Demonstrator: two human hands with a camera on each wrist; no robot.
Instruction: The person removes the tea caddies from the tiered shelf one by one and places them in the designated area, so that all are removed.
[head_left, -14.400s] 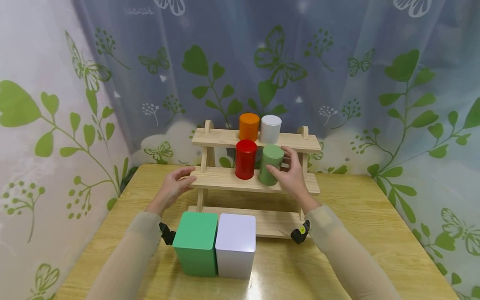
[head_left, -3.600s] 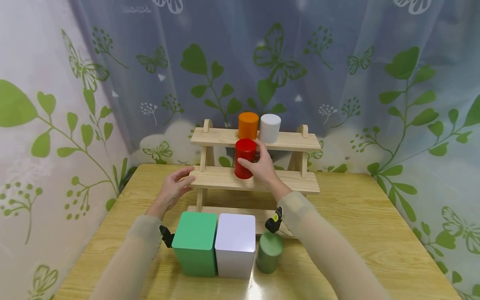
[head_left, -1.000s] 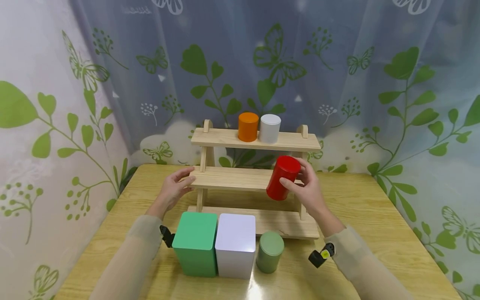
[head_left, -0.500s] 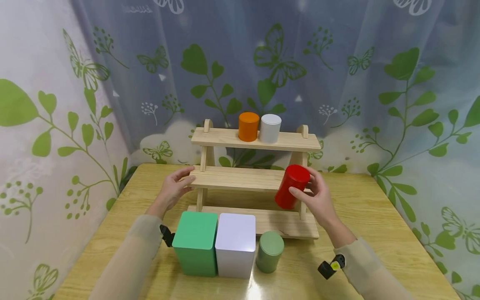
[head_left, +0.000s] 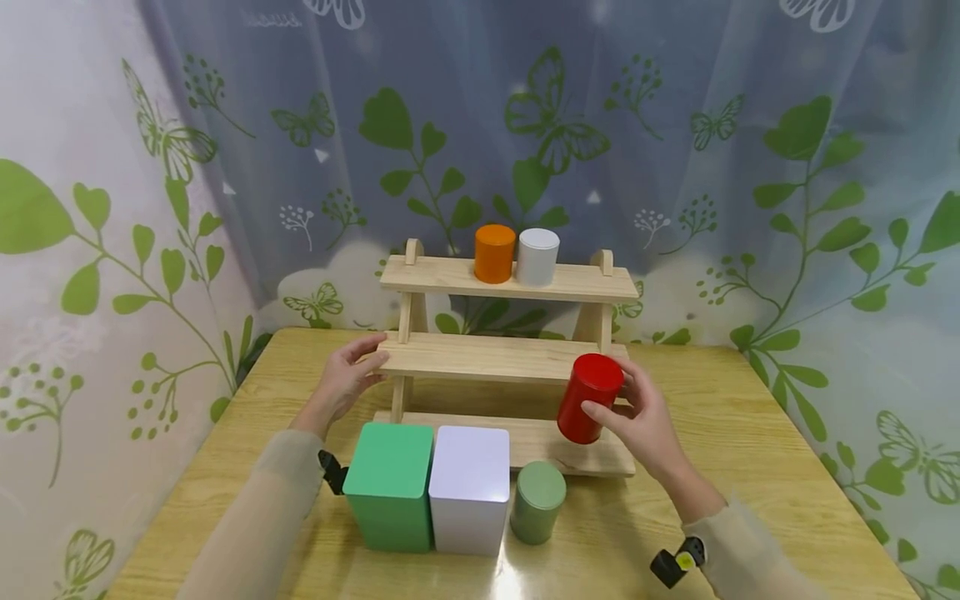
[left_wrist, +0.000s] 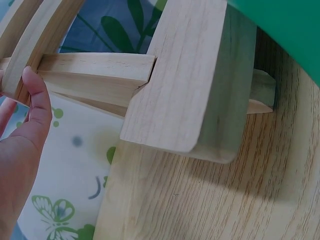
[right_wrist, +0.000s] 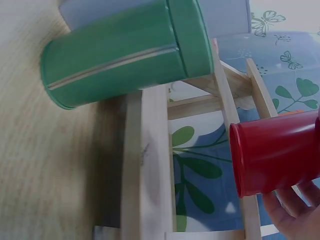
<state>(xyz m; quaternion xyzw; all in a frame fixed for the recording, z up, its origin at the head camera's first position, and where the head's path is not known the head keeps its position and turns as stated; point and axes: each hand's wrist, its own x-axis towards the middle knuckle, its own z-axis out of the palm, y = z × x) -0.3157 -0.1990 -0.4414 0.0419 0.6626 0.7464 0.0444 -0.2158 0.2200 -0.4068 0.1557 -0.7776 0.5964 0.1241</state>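
My right hand (head_left: 645, 421) grips a red cylindrical tin (head_left: 588, 400), slightly tilted, in front of the right end of the three-tier wooden display shelf (head_left: 472, 357). In the right wrist view, fingers (right_wrist: 280, 207) wrap under the red tin (right_wrist: 275, 152), which hangs clear of the planks. The left hand (head_left: 347, 379) holds the left end of the middle plank; thumb and fingers pinch it in the left wrist view. A sage-green round tin (head_left: 537, 504) stands upright on the table. An orange tin (head_left: 494, 253) and a white tin (head_left: 537, 257) stand on the top tier.
On the table before the shelf, a green square tin (head_left: 392, 483) and a lavender square tin (head_left: 470, 487) stand side by side, left of the sage-green one. The wooden table (head_left: 720, 417) extends to both sides. A patterned curtain (head_left: 457, 125) hangs behind.
The sage-green tin went from the middle tier to the table. My right hand then took the red tin off that tier and carried it right and down. The left hand stayed put.
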